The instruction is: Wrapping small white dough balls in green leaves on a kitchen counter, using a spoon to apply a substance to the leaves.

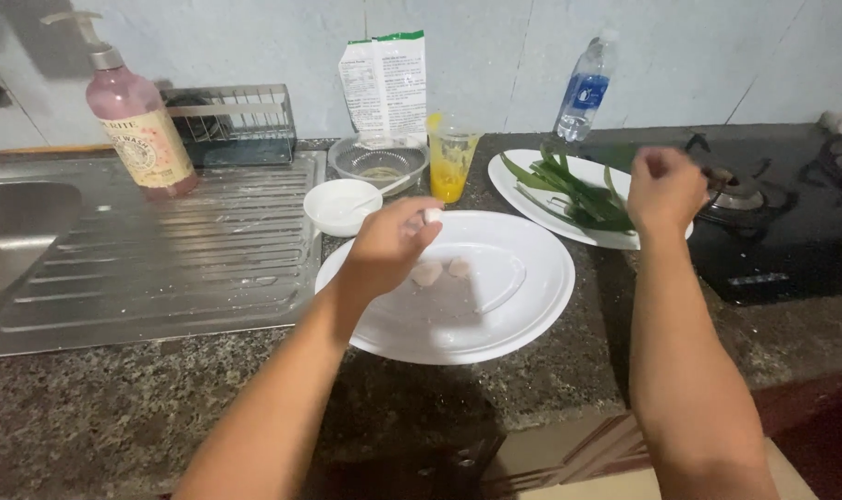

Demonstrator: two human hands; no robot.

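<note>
Left fingers (pixel 427 222) pinching, seemingly, white piece (pixel 433 215), above plate (pixel 532 306)

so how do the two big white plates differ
The near plate holds two small pale pieces; the far plate holds long green leaves. The near plate lies under the left hand, which pinches a small white bit; the far plate lies behind the closed right hand. Both are white and lie flat on the dark counter.
</note>
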